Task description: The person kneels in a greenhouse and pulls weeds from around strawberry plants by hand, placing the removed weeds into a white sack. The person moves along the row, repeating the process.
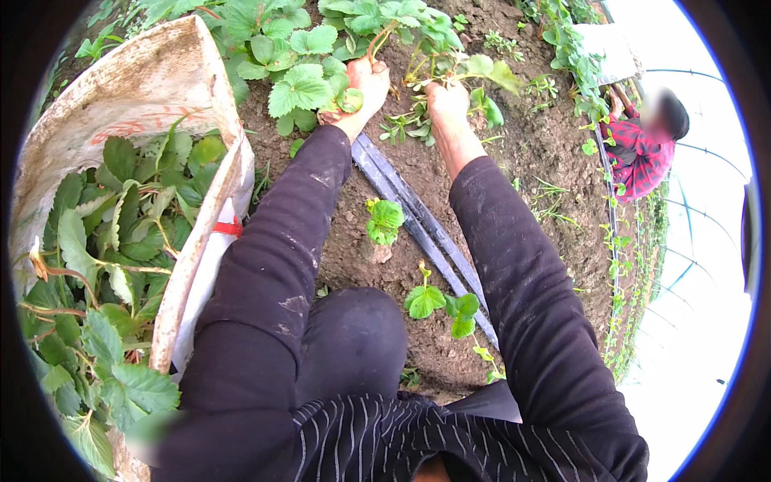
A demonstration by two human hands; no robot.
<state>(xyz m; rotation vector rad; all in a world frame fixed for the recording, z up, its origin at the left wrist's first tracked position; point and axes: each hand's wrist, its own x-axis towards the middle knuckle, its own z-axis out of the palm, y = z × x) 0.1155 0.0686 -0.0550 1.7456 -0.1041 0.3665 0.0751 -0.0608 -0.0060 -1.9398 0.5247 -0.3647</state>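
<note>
My left hand is closed round the reddish stems of a strawberry plant, its toothed green leaves spreading beside and above the fingers. To the right, my right hand is closed on stems low in another leafy clump, close to the soil; its fingertips are partly hidden by leaves. Small fleshy-leaved weeds grow between the two hands. Below them, black drip irrigation tape runs in two strips across the soil. Small strawberry runner plants lie beside the tape.
An open white woven sack, soil-stained, stands at the left and holds many cut or pulled leaves. Dense strawberry plants grow at the top. At the right a person in a red checked shirt crouches by another row, near a white sack.
</note>
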